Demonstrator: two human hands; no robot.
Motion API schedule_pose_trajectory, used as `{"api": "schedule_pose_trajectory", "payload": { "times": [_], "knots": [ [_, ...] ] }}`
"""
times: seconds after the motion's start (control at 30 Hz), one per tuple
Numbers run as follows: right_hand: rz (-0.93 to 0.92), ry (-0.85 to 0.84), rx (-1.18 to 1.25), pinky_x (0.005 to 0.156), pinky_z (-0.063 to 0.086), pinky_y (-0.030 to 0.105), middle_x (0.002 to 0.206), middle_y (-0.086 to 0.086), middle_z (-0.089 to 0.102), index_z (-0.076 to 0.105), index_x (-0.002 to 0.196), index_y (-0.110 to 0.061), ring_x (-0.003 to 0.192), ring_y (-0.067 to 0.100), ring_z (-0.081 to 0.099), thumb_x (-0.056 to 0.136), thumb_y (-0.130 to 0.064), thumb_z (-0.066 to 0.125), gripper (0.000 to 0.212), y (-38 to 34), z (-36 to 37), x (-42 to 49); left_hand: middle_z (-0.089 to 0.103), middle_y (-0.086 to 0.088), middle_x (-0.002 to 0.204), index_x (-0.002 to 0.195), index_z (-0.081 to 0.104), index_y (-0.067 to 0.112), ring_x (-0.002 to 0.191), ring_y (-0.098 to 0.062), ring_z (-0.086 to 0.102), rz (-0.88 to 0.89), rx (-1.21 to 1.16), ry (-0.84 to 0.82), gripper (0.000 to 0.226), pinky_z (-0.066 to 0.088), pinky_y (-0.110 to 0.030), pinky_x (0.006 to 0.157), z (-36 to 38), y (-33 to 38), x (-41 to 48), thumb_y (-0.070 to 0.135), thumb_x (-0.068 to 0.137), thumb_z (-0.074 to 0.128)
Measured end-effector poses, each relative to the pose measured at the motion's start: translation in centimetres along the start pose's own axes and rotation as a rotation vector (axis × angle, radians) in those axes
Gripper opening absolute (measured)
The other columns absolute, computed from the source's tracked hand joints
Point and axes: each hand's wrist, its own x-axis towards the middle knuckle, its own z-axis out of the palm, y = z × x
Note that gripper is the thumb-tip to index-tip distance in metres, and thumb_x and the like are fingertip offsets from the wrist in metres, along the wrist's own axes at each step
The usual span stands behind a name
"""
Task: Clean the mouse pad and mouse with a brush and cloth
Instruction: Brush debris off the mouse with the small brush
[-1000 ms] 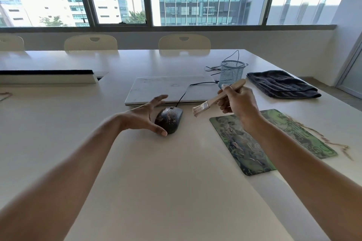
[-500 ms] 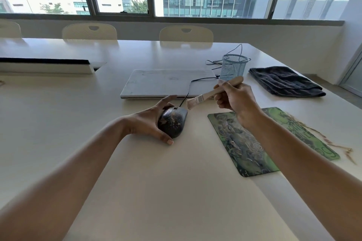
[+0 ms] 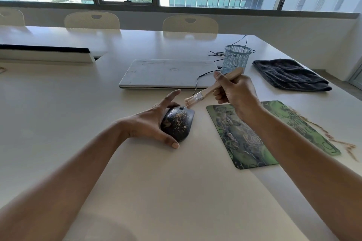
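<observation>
Spanning the view, the long white table [image 3: 176, 191] is carrying everything. The green patterned rectangular mouse pad [image 3: 244, 139] is lying flat on it, right of the mouse and apart from it. The dark grey folded towelling cloth [image 3: 290, 76] is lying untouched at the far right. The left hand [image 3: 148, 121] is gripping the black domed computer mouse [image 3: 178, 123] at the table surface, with the thumb on the near side, the fingers round the far side and the forefinger raised. The right hand [image 3: 237, 94] is clasping the flat wooden-handled brush [image 3: 203, 94], whose pale bristles are reaching the mouse's front. Tan crumbs [image 3: 179, 121] are speckling the mouse's back. Doing this step well is likely calling for short, light strokes directed away from the pad, with the left hand bracing the mouse against each stroke.
</observation>
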Motion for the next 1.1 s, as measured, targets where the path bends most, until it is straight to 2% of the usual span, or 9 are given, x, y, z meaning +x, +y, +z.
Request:
{"api": "schedule_pose_trajectory", "payload": {
  "times": [0.13, 0.27, 0.4, 0.5, 0.6, 0.7, 0.8, 0.93, 1.1],
  "knots": [
    [0.014, 0.038, -0.039, 0.036, 0.042, 0.016, 0.038, -0.002, 0.058, 0.058, 0.061, -0.008, 0.033, 0.008, 0.053, 0.092, -0.02, 0.056, 0.033, 0.1, 1.0, 0.1, 0.034, 0.031, 0.125, 0.13, -0.002, 0.056, 0.122, 0.003, 0.038, 0.006, -0.003, 0.012, 0.125, 0.027, 0.006, 0.09, 0.2, 0.1, -0.1, 0.031, 0.043, 0.084],
    [0.071, 0.074, -0.165, 0.035, 0.043, 0.015, 0.037, -0.003, 0.057, 0.058, 0.062, -0.007, 0.031, 0.005, 0.053, 0.092, -0.016, 0.053, 0.032, 0.3, 0.8, 0.0, 0.036, 0.016, 0.136, 0.13, 0.0, 0.055, 0.125, 0.0, 0.039, 0.01, -0.014, 0.016, 0.127, 0.029, -0.002, 0.098, 0.3, 0.3, -0.2, 0.044, 0.035, 0.083],
    [0.11, 0.111, -0.273, 0.034, 0.041, 0.014, 0.046, 0.002, 0.059, 0.059, 0.065, -0.006, 0.028, 0.004, 0.05, 0.092, -0.017, 0.054, 0.03, 0.0, -0.6, 0.1, 0.034, 0.011, 0.14, 0.132, 0.001, 0.055, 0.129, -0.003, 0.038, 0.02, -0.022, 0.016, 0.127, 0.029, -0.014, 0.105, 0.2, 0.2, -0.2, 0.046, 0.034, 0.081],
    [0.16, 0.065, -0.136, 0.034, 0.039, 0.013, 0.038, -0.003, 0.056, 0.061, 0.069, -0.008, 0.03, 0.003, 0.048, 0.093, -0.019, 0.052, 0.028, -0.2, -0.8, 0.1, 0.035, 0.014, 0.138, 0.131, 0.001, 0.055, 0.125, 0.002, 0.04, 0.026, -0.04, 0.0, 0.126, 0.031, -0.004, 0.099, 0.2, 0.1, -0.2, 0.044, 0.035, 0.082],
    [0.245, -0.019, 0.125, 0.035, 0.042, 0.013, 0.037, -0.004, 0.056, 0.061, 0.071, -0.008, 0.032, 0.003, 0.05, 0.091, -0.021, 0.057, 0.025, -0.7, -0.6, 0.0, 0.036, 0.016, 0.136, 0.128, 0.004, 0.058, 0.116, 0.017, 0.04, 0.04, -0.051, -0.015, 0.122, 0.031, 0.001, 0.093, 0.2, 0.1, -0.2, 0.043, 0.036, 0.082],
    [0.304, -0.119, 0.318, 0.039, 0.047, 0.013, 0.04, -0.001, 0.058, 0.058, 0.07, -0.005, 0.035, 0.004, 0.054, 0.086, -0.014, 0.062, 0.018, -1.1, -0.7, 0.1, 0.036, 0.015, 0.136, 0.127, 0.006, 0.061, 0.118, 0.014, 0.04, 0.046, -0.054, -0.021, 0.119, 0.032, 0.0, 0.093, 0.1, 0.2, -0.2, 0.044, 0.036, 0.082],
    [0.265, -0.139, 0.326, 0.043, 0.049, 0.013, 0.044, 0.0, 0.06, 0.058, 0.071, -0.003, 0.038, 0.004, 0.056, 0.082, -0.005, 0.065, 0.013, -1.1, -0.9, 0.0, 0.037, 0.019, 0.133, 0.13, 0.006, 0.057, 0.115, 0.021, 0.038, 0.051, -0.059, -0.026, 0.121, 0.032, 0.001, 0.091, -0.1, 0.1, -0.2, 0.043, 0.037, 0.082],
    [0.132, -0.078, 0.133, 0.042, 0.049, 0.015, 0.044, -0.002, 0.062, 0.059, 0.074, -0.006, 0.037, 0.005, 0.055, 0.079, -0.013, 0.07, 0.014, -0.4, -0.4, -0.6, 0.036, 0.029, 0.128, 0.132, 0.002, 0.053, 0.109, 0.027, 0.039, 0.036, -0.068, -0.045, 0.125, 0.032, 0.002, 0.09, -0.2, -0.1, -0.3, 0.038, 0.039, 0.084],
    [0.077, -0.093, 0.118, 0.044, 0.051, 0.017, 0.046, -0.001, 0.063, 0.06, 0.073, -0.007, 0.038, 0.007, 0.057, 0.079, -0.011, 0.07, 0.013, -0.2, 0.6, -1.0, 0.035, 0.032, 0.124, 0.139, 0.001, 0.044, 0.105, 0.032, 0.037, 0.04, -0.053, -0.045, 0.125, 0.03, 0.006, 0.086, -0.2, -0.2, -0.2, 0.023, 0.046, 0.083]
  ]
}}
